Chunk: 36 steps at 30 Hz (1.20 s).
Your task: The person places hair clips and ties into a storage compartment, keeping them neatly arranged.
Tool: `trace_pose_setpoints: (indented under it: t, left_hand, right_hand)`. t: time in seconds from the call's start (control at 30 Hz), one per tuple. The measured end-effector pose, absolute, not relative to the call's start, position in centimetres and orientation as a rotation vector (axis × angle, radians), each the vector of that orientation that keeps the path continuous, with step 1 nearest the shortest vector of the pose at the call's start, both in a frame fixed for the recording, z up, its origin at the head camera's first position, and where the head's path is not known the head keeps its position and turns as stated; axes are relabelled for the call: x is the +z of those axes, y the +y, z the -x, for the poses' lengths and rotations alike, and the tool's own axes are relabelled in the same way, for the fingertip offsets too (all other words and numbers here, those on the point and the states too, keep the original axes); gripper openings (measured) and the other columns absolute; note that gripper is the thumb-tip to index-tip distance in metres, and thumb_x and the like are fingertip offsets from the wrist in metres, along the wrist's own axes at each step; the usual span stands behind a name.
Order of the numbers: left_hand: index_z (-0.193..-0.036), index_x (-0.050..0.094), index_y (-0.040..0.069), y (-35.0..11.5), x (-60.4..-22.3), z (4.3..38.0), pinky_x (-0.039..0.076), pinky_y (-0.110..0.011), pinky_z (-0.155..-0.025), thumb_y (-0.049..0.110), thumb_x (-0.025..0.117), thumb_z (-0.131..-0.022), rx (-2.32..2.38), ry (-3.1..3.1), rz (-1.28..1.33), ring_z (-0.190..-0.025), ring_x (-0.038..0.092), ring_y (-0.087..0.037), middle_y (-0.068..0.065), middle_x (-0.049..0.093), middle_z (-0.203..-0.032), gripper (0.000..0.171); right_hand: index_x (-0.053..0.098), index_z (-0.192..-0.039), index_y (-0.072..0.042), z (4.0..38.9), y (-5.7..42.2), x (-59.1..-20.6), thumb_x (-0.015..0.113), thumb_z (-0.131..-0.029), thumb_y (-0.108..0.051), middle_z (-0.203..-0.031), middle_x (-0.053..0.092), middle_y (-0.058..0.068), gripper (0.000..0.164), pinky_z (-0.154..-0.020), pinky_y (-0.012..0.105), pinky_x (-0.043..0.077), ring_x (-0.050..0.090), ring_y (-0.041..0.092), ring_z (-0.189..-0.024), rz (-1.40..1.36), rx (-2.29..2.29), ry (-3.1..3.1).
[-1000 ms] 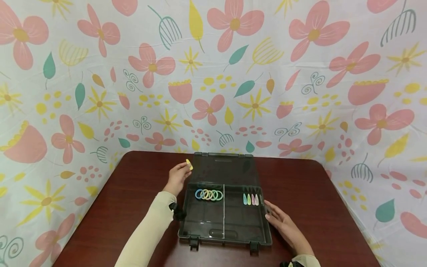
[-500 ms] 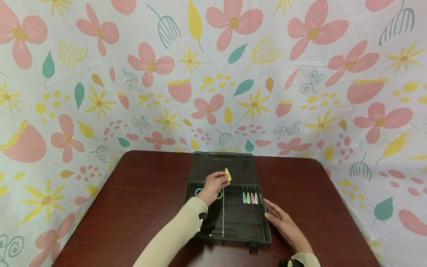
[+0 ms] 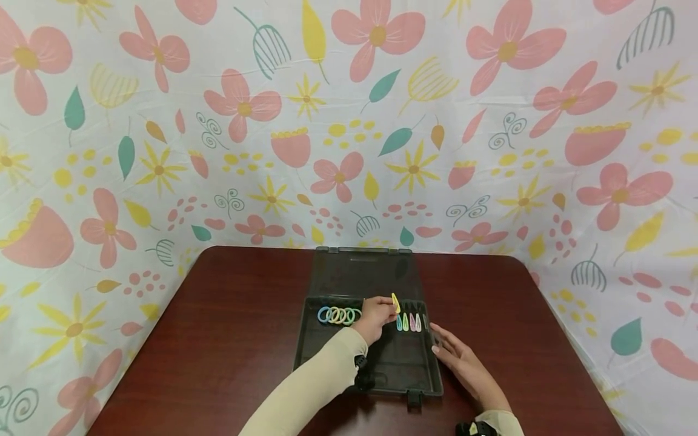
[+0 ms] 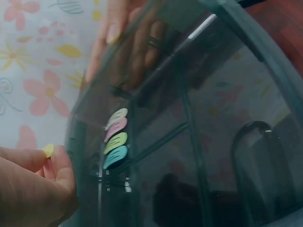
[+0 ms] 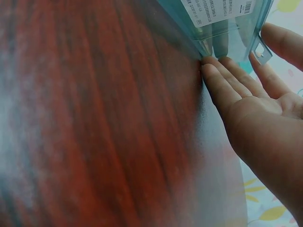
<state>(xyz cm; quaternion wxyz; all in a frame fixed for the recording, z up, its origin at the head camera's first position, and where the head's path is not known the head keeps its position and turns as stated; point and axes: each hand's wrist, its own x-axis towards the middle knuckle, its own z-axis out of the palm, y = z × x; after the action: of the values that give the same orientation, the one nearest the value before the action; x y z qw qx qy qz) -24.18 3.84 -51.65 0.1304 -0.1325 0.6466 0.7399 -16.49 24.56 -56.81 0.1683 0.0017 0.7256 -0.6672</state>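
Observation:
A yellow snap hair clip (image 3: 395,303) is pinched between the thumb and fingers of my left hand (image 3: 376,318), over the right compartment of a dark see-through case (image 3: 438,370). Just right of it lie several hair clips (image 3: 409,323) in a row: blue, yellow-green, pink and pale pink. In the left wrist view, the held clip shows as a small yellow tip (image 4: 48,151). My right hand (image 3: 468,368) lies at the case's right side; the right wrist view shows its extended fingers (image 5: 222,87) at the case's lower edge.
Overlapping pastel hair ties (image 3: 339,315) lie in the left compartment, partly behind my left hand. The case's lid (image 3: 365,275) lies folded back toward the floral cloth (image 3: 338,121). A latch (image 3: 414,399) juts from the front edge. A dark red table (image 3: 229,321) lies underneath.
My left hand has carried the yellow hair clip rightward and down, from left of the case, across the hair ties, to the clip row. My right hand has stayed at the case's side.

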Motion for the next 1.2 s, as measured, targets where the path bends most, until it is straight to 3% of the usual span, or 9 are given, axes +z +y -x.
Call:
trace_pose_setpoints:
  t: [0.23, 0.37, 0.47, 0.7, 0.87, 0.97, 1.03, 1.2]
  left_hand:
    - [-0.102, 0.067, -0.005, 4.6, -53.6, 24.8, 0.059, -0.032, -0.07, -0.012, 0.064, -0.083, 2.075, 1.936, 0.41, -0.079, 0.067, -0.024, -0.017, 0.065, -0.092, 0.021]
    - [-0.108, 0.065, -0.007, 4.7, -53.4, 24.3, 0.059, -0.035, -0.074, -0.016, 0.059, -0.082, 2.025, 1.956, 0.482, -0.085, 0.066, -0.027, -0.016, 0.063, -0.096, 0.028]
    - [-0.109, 0.063, -0.007, 4.8, -53.1, 23.8, 0.059, -0.036, -0.074, -0.017, 0.057, -0.081, 1.995, 1.999, 0.489, -0.081, 0.064, -0.025, -0.013, 0.061, -0.095, 0.031]
    - [-0.113, 0.061, -0.006, 5.0, -53.5, 23.6, 0.051, -0.031, -0.062, -0.017, 0.051, -0.081, 1.897, 2.084, 0.476, -0.06, 0.045, -0.014, -0.009, 0.06, -0.094, 0.035]
    - [-0.109, 0.062, -0.005, 4.9, -54.0, 23.8, 0.055, -0.03, -0.064, -0.014, 0.051, -0.083, 1.837, 2.15, 0.456, -0.067, 0.055, -0.016, -0.01, 0.062, -0.094, 0.029]
    - [-0.101, 0.062, -0.003, 4.8, -54.2, 23.9, 0.054, -0.029, -0.061, -0.014, 0.051, -0.084, 1.833, 2.166, 0.45, -0.066, 0.053, -0.015, -0.007, 0.058, -0.088, 0.023]
    - [-0.085, 0.059, 0.002, 4.8, -54.4, 23.9, 0.049, -0.026, -0.055, -0.014, 0.051, -0.084, 1.823, 2.166, 0.458, -0.059, 0.046, -0.013, -0.002, 0.051, -0.075, 0.018]
    - [-0.062, 0.042, 0.013, 5.0, -54.4, 24.2, 0.033, -0.022, -0.044, -0.017, 0.051, -0.08, 1.778, 2.205, 0.472, -0.048, 0.03, -0.012, 0.002, 0.032, -0.056, 0.036]
  right_hand:
    - [0.028, -0.152, -0.017, 16.6, 24.7, -56.9, 0.056, -0.098, -0.023, -0.158, 0.015, 0.013, 0.061, -0.113, 0.055, 0.026, 0.008, 0.034, -0.145, 0.019, -1.888, 2.081]
    - [0.026, -0.153, -0.017, 16.6, 24.8, -57.1, 0.056, -0.099, -0.023, -0.159, 0.013, 0.015, 0.062, -0.113, 0.058, 0.024, 0.006, 0.037, -0.145, 0.038, -1.892, 2.062]
    - [0.026, -0.152, -0.017, 16.6, 24.8, -57.1, 0.056, -0.099, -0.023, -0.158, 0.014, 0.015, 0.061, -0.113, 0.058, 0.024, 0.007, 0.037, -0.145, 0.031, -1.899, 2.056]
    - [0.026, -0.152, -0.015, 16.5, 24.7, -56.7, 0.055, -0.099, -0.021, -0.158, 0.014, 0.016, 0.061, -0.113, 0.058, 0.024, 0.007, 0.037, -0.145, 0.039, -1.907, 2.051]
    - [0.026, -0.152, -0.015, 16.4, 24.7, -56.5, 0.055, -0.099, -0.02, -0.158, 0.014, 0.016, 0.061, -0.113, 0.058, 0.024, 0.007, 0.037, -0.145, 0.05, -1.907, 2.049]
    - [0.025, -0.153, -0.015, 16.4, 24.7, -56.5, 0.055, -0.099, -0.021, -0.158, 0.014, 0.017, 0.061, -0.113, 0.058, 0.023, 0.007, 0.038, -0.145, 0.055, -1.903, 2.049]
    - [0.025, -0.153, -0.016, 16.4, 24.7, -56.5, 0.055, -0.099, -0.021, -0.158, 0.014, 0.016, 0.061, -0.113, 0.058, 0.023, 0.007, 0.038, -0.145, 0.053, -1.898, 2.051]
    - [0.027, -0.152, -0.019, 16.5, 24.7, -56.7, 0.056, -0.099, -0.023, -0.158, 0.016, 0.013, 0.061, -0.114, 0.057, 0.023, 0.008, 0.035, -0.145, 0.028, -1.88, 2.059]
